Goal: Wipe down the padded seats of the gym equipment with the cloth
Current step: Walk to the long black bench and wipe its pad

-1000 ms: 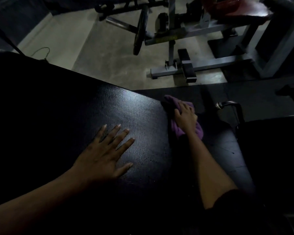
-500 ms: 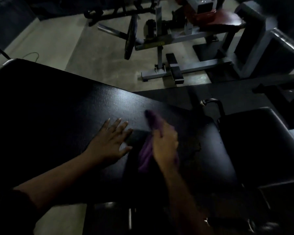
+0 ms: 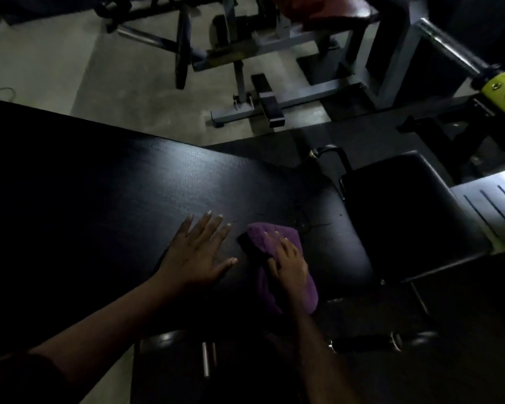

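Note:
A long black padded bench pad [image 3: 146, 182] runs from the far left to the centre of the head view. My left hand [image 3: 199, 252] lies flat on it with fingers spread. Just to its right, my right hand [image 3: 289, 260] presses down on a purple cloth [image 3: 277, 237] spread on the pad's right end, where the vinyl looks cracked. A smaller black padded seat [image 3: 403, 211] sits right of the bench, apart from both hands.
A grey steel machine frame [image 3: 274, 103] with a weight plate [image 3: 181, 53] and a red pad [image 3: 327, 10] stands on the concrete floor beyond. A chrome handle [image 3: 327, 150] rises between the pads. A yellow bracket [image 3: 499, 88] and white panel [image 3: 490, 199] are at right.
My right hand slid the cloth from the pad's far right edge inward and down, beside my left hand. The view shifted, bringing the smaller seat into sight.

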Action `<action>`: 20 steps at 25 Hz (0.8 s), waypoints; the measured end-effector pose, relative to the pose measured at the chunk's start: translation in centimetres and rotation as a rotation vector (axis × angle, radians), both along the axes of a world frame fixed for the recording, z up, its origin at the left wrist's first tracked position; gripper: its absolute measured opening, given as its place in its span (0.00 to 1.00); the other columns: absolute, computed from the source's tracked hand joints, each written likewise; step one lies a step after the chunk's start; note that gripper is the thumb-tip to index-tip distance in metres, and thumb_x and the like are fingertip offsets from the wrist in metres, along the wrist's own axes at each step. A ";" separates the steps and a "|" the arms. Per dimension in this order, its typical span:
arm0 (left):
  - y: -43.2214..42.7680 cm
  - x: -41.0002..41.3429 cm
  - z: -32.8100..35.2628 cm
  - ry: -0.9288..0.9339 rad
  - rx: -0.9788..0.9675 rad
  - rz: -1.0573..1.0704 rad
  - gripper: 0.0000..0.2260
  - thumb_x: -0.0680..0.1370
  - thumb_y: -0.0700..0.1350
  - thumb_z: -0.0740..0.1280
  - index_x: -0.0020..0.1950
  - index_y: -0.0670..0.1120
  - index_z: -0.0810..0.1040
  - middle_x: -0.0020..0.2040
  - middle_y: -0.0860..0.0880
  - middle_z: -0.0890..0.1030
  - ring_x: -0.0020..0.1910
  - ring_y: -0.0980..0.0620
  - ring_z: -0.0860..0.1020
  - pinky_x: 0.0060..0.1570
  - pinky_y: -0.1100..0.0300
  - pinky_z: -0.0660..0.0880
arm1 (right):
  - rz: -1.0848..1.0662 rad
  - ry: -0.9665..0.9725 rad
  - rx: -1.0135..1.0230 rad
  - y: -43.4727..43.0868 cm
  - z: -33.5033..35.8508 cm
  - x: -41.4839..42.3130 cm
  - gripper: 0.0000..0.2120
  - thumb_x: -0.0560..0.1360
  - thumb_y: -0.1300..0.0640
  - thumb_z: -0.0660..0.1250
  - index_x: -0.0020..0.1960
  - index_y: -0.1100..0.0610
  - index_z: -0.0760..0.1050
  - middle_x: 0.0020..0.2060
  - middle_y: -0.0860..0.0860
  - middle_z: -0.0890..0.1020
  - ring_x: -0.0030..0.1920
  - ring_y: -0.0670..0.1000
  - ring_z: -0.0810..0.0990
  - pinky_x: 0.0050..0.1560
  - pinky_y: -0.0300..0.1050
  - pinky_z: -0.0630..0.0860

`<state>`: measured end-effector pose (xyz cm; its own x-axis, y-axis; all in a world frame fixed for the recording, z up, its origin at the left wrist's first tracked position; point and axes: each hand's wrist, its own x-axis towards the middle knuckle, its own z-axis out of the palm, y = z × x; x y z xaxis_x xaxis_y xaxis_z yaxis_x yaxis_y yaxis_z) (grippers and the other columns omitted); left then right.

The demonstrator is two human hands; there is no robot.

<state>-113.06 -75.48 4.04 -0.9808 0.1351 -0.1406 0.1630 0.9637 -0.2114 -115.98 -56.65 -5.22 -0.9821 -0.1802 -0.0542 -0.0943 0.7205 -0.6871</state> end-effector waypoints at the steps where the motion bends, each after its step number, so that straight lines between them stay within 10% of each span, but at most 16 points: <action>1: 0.1 0.1 -0.4 -0.022 -0.022 0.000 0.34 0.77 0.65 0.45 0.63 0.44 0.77 0.64 0.42 0.78 0.65 0.41 0.75 0.65 0.45 0.56 | -0.025 -0.003 -0.006 0.9 -0.3 -0.3 0.33 0.66 0.45 0.47 0.67 0.54 0.71 0.67 0.54 0.73 0.67 0.55 0.72 0.62 0.56 0.70; 9: 0.2 0.8 -0.8 -0.074 -0.053 -0.005 0.32 0.71 0.66 0.53 0.63 0.46 0.77 0.65 0.43 0.77 0.66 0.41 0.73 0.69 0.48 0.46 | -0.348 -0.210 -0.040 5.5 -0.8 -5.4 0.21 0.74 0.56 0.55 0.66 0.51 0.72 0.62 0.55 0.77 0.62 0.54 0.74 0.57 0.47 0.70; 14: 0.3 0.5 -1.0 -0.075 -0.068 -0.029 0.32 0.69 0.63 0.54 0.61 0.44 0.79 0.61 0.39 0.79 0.63 0.38 0.75 0.69 0.48 0.47 | 0.227 0.058 -0.094 -5.4 4.1 -2.5 0.25 0.73 0.50 0.54 0.70 0.44 0.63 0.71 0.46 0.67 0.70 0.49 0.63 0.70 0.56 0.60; 20: -0.2 0.7 -1.7 0.002 -0.007 -0.028 0.31 0.77 0.65 0.46 0.68 0.47 0.70 0.69 0.42 0.73 0.70 0.44 0.62 0.69 0.44 0.53 | 0.107 -0.061 -0.049 -1.6 -1.1 -9.8 0.29 0.71 0.46 0.50 0.72 0.45 0.62 0.73 0.46 0.63 0.72 0.49 0.60 0.70 0.55 0.58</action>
<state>-112.39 -75.67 2.32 -0.9769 0.1617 -0.1396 0.1897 0.9572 -0.2185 -125.78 -58.22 -6.33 -0.9523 -0.2878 -0.1018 -0.1258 0.6740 -0.7279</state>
